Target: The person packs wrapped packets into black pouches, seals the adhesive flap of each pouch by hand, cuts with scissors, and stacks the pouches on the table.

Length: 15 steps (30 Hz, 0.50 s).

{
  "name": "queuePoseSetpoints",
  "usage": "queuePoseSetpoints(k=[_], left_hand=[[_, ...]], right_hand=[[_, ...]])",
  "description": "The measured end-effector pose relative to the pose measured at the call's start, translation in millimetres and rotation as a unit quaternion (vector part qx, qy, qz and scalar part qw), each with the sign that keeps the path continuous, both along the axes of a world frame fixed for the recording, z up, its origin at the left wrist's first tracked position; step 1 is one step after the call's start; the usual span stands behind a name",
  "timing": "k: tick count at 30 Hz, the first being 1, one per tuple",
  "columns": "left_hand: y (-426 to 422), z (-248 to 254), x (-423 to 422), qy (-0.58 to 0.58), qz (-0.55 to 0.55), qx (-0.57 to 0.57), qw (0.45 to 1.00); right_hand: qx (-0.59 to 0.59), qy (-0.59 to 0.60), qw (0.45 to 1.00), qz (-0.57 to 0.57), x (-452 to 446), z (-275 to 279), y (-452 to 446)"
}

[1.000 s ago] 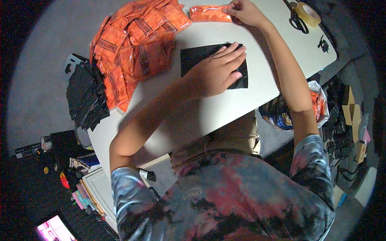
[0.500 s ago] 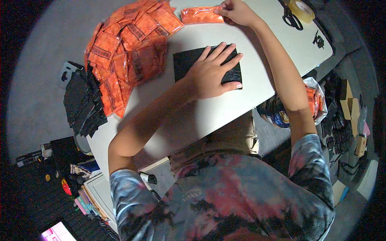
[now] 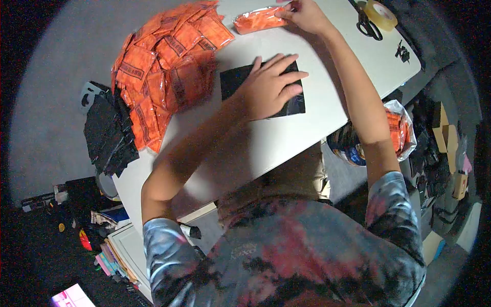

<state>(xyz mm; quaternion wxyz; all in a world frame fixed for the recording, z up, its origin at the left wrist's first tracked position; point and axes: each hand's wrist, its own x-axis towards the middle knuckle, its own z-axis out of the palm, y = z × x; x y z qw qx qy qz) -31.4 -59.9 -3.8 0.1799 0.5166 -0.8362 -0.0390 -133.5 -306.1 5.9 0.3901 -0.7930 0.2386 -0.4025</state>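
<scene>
My left hand [image 3: 268, 92] is over a flat black plastic sheet or bag [image 3: 291, 105] on the white table, fingers spread and partly bent. Its palm hides much of the black piece, and I cannot tell how firmly it touches. At the table's far side, my right hand [image 3: 308, 18] pinches the right end of an orange packet in shiny clear plastic [image 3: 258, 20]. Left of both hands lies a large heap of similar orange packets [image 3: 176, 46] with dark printed labels. Beside the heap, a stack of black plastic bags [image 3: 107, 133] hangs at the table's left edge.
Black-handled scissors [image 3: 369, 26] and a roll of clear tape [image 3: 382, 14] lie at the table's far right, near a small black cluster [image 3: 402, 52]. Below the right edge stands a bag with more orange packets [image 3: 400, 130]. Cardboard boxes [image 3: 447, 135] are farther right.
My left hand's fingers have bent and drawn together slightly over the black piece, which has shifted a little. The orange packet in my right hand has tilted, its right end higher.
</scene>
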Motion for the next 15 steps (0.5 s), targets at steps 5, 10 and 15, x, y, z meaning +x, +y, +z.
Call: queuePoseSetpoints(k=[5, 10, 15], left_hand=[[-25.2, 6.0, 7.5, 0.037, -0.086, -0.025, 0.995], [-36.6, 11.0, 16.0, 0.066, -0.119, -0.024, 0.990], [-45.3, 19.0, 38.1, 0.122, -0.105, -0.070, 0.985]], right_hand=[[0.063, 0.032, 0.997, 0.007, -11.0, 9.3, -7.8], [0.059, 0.019, 0.997, 0.047, -13.9, 12.3, -13.3], [0.095, 0.030, 0.994, 0.045, -33.0, 28.4, -19.0]])
